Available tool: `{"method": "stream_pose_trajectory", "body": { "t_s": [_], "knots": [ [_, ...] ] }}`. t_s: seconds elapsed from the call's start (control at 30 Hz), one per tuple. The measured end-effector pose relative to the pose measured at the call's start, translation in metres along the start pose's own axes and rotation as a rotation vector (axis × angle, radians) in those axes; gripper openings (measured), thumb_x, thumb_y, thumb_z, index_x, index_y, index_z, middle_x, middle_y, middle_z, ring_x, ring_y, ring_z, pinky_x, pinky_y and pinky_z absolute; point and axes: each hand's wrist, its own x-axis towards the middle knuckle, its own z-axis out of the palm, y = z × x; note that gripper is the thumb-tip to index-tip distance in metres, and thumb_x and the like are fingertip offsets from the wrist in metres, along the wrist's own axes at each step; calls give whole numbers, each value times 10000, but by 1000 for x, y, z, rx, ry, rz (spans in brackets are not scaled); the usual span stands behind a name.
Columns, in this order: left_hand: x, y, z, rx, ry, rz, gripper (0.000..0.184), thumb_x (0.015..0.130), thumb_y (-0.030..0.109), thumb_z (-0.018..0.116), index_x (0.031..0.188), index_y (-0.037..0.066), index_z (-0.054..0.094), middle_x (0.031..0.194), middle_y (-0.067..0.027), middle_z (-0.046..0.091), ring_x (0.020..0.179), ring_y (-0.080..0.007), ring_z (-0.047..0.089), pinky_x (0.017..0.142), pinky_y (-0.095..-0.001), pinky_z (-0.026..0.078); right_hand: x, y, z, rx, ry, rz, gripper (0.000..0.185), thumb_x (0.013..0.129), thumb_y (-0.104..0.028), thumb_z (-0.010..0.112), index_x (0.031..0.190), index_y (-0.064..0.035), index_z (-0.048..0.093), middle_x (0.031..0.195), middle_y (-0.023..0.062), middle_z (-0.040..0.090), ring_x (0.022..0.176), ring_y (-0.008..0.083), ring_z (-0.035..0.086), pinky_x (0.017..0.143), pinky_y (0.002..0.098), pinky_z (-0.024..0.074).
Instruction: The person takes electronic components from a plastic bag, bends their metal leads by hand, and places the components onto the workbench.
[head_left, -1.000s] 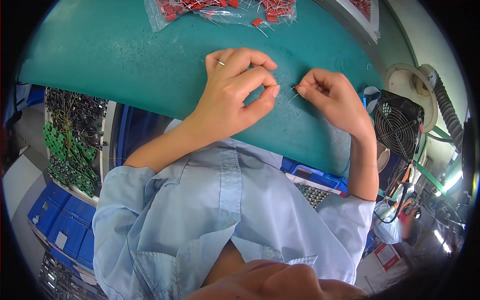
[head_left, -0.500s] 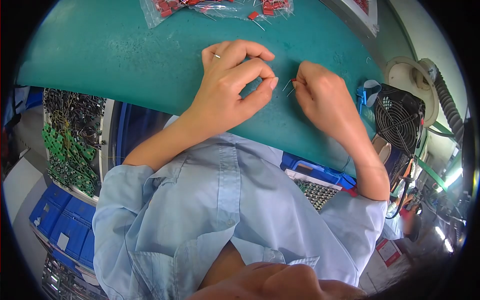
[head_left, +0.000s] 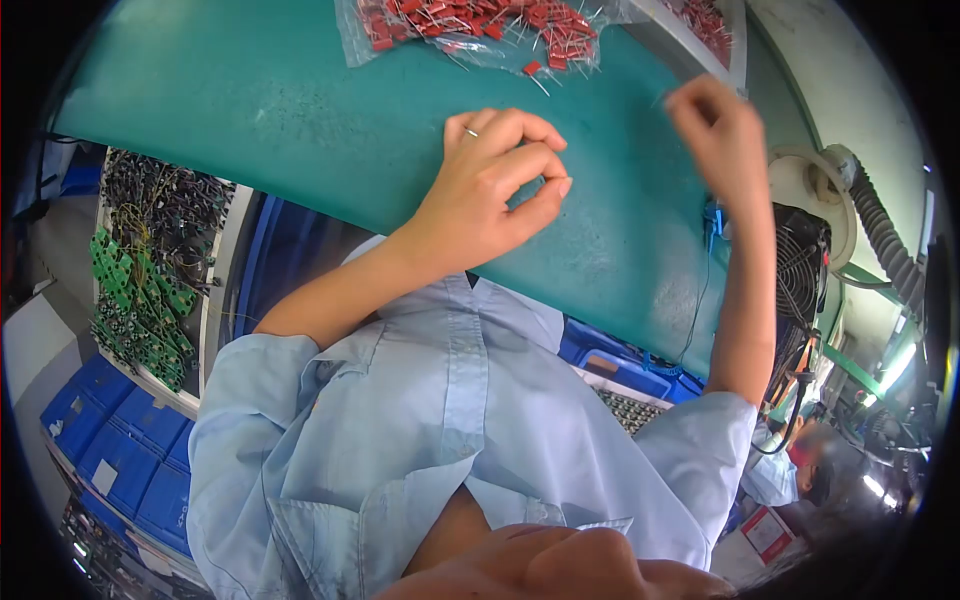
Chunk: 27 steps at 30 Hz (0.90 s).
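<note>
My left hand hovers over the green bench mat, fingers curled, with thumb and index tips close together. No part shows between those tips. A ring sits on one finger. My right hand is raised at the right, beside a white tray holding red parts. Motion blurs it, but its fingers look pinched, with a faint thin lead poking out on the left; the red body of the part is not visible. A clear plastic bag of red two-lead capacitors lies at the far edge. One loose capacitor rests by it.
A fan and a ribbed hose stand at the right, near a blue clip with a cord. Circuit boards fill a rack at the left, above blue bins. Another person is at lower right.
My right hand has moved up and right from beside my left hand to the white tray; the red capacitor it pinched is now blurred out. My left hand has shifted slightly in view.
</note>
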Motion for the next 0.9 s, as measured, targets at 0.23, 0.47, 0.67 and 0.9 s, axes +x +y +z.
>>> {"method": "stream_pose_trajectory", "body": {
  "t_s": [0.23, 0.47, 0.67, 0.9],
  "knots": [
    [0, 2, -2, -16, 5, -1, 63, 865, 130, 734, 872, 112, 673, 1136, -24, 641, 1068, -222, 563, 998, -403, 327, 75, 63, -11, -17, 487, -39, 245, 913, -198, 693, 1111, -58, 722, 927, 105, 756, 836, 218, 717, 785, 351, 554],
    [2, 2, 1, -39, -1, 2, 55, 867, 136, 734, 879, 113, 686, 1136, -31, 645, 1067, -239, 555, 991, -410, 338, 50, -51, 54, 161, -151, -463, 135, 867, -95, 679, 985, -32, 696, 971, 155, 653, 995, 350, 619, 889, 426, 504],
    [1, 0, 2, -34, 41, 10, 82, 867, 158, 730, 857, 111, 664, 1103, -21, 618, 1029, -214, 562, 981, -416, 331, 64, -49, 68, 57, -248, -489, 123, 842, -53, 700, 948, 2, 669, 929, 132, 631, 909, 282, 617, 811, 381, 499],
    [1, 2, -4, -35, 25, -17, 62, 868, 113, 734, 882, 91, 678, 1125, -38, 650, 1075, -230, 579, 992, -393, 347, 30, -49, 33, 344, -317, -154, 157, 870, -86, 739, 966, 19, 671, 831, 50, 662, 773, 129, 610, 713, 303, 501]
  ]
}}
